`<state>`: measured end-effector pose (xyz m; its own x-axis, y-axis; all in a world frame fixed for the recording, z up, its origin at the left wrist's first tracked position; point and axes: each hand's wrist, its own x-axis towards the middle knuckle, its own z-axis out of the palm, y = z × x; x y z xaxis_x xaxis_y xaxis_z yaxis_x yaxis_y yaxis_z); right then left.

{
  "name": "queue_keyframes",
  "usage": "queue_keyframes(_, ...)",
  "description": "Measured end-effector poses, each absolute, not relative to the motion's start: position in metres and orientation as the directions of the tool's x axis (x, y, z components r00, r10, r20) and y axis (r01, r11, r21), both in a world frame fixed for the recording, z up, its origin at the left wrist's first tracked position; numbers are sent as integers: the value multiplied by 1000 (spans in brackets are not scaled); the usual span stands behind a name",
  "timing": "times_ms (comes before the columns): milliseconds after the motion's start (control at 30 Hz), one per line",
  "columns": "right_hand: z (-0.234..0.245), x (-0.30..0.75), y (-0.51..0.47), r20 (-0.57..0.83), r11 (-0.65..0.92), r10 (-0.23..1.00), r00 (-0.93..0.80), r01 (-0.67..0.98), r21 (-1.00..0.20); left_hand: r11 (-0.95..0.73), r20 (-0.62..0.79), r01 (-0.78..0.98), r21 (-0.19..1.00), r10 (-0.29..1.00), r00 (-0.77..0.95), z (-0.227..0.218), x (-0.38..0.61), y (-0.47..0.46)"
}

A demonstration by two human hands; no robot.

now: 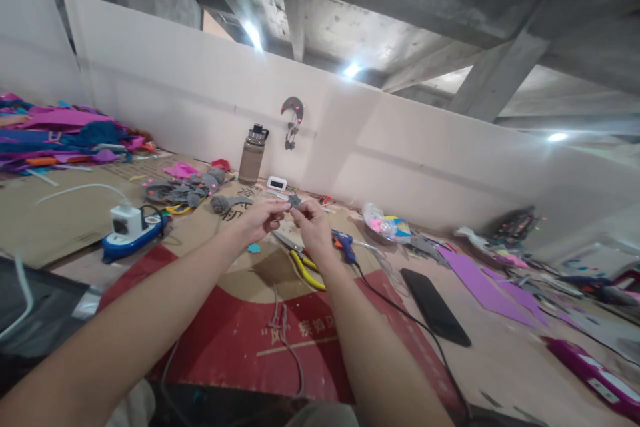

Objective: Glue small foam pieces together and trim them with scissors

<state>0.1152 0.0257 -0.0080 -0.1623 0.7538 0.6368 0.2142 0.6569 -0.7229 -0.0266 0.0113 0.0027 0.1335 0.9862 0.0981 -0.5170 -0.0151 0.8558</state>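
A small grey star-shaped piece [295,201], felt-like in look, is pinched between the fingertips of my left hand [267,219] and my right hand [313,221], raised over the cardboard [210,273]. Below the hands lie scissors with yellow handles [306,272], partly hidden by my right wrist. A blue glue gun [344,245] rests just right of that wrist, its cord trailing toward me. Under my left hand is a small teal cut-out [254,248]. Thin grey cord [285,340] lies across the red part of the cardboard.
A water bottle [253,157] and small white clock [277,183] stand by the partition. Left are a blue power strip [133,240], grey ornament parts [183,190] and piled coloured felt [60,130]. Right lie a black phone [435,307] and purple sheets [487,285]. A moon ornament [293,110] hangs behind.
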Motion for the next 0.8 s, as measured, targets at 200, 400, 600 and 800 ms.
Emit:
queue_keyframes(200, 6, 125, 7, 542, 586, 770, -338, 38, -809, 40, -11, -617, 786, 999, 51, 9, -37, 14)
queue_keyframes(400, 36, 124, -44, 336, 500, 302, -892, -152, -853, 40, -19, -622, 782, 999, 41, 10, -47, 17)
queue_keyframes(600, 44, 129, -67, 86, 245, -137, -987, -118, -962, -67, 26, -563, 824, 997, -79, 8, -46, 18)
queue_keyframes(800, 34, 137, -46, 238, 108, 424, -874, -211, -971, -157, 137, -475, 866, 988, -76, 8, -41, 15)
